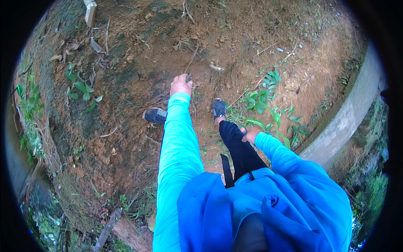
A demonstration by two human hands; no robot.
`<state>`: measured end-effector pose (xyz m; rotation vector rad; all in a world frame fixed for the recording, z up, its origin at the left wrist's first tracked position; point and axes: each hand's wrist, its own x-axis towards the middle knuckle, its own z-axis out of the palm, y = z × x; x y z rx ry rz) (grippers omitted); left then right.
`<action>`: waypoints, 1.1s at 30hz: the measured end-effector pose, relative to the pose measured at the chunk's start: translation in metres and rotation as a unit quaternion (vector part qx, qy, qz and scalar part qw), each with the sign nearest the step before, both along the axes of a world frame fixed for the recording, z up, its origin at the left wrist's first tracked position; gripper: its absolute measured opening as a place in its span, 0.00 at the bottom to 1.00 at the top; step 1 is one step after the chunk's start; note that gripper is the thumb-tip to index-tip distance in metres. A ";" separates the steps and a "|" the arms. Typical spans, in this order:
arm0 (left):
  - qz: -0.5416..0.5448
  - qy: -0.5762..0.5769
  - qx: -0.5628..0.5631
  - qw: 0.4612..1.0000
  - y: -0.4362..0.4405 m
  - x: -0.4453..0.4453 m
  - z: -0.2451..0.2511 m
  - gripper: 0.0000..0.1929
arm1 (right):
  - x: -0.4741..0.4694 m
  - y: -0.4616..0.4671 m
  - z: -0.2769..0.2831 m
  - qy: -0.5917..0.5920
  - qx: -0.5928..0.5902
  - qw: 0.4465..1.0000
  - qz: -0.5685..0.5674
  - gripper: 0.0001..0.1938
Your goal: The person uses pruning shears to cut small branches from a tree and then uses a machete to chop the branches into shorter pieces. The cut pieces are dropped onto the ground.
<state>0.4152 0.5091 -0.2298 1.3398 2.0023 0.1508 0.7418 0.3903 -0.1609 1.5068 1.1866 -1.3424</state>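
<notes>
My left hand is stretched out ahead over the soil, its fingers closed around a short, dark piece that looks like a stick or root. A thin twig runs upward from beside these fingers; whether it belongs to the held piece I cannot tell. Lower and to the right, beside my right leg, my right hand grips a grey and orange handle. Most of that tool is hidden or too small to make out.
A curved concrete edge bounds the bare soil on the right. Leafy plants grow near my right shoe. Another seedling stands left of my left shoe. A cut wooden post shows at top left, a log at the bottom.
</notes>
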 end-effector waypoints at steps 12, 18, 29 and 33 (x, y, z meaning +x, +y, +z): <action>0.086 -0.037 0.029 0.995 0.061 0.042 -0.060 0.13 | -0.009 -0.003 -0.028 0.071 0.026 0.986 -0.146 0.29; 0.126 -0.086 0.018 0.988 0.079 0.013 -0.014 0.15 | -0.085 0.133 -0.029 0.301 0.126 0.883 -0.339 0.17; 0.080 -0.013 -0.052 0.995 0.095 0.022 0.054 0.14 | -0.169 0.265 -0.029 0.254 0.087 0.870 -0.414 0.12; 0.061 -0.022 -0.022 0.998 0.067 0.016 0.064 0.13 | -0.120 0.182 0.001 0.290 0.025 0.840 -0.458 0.10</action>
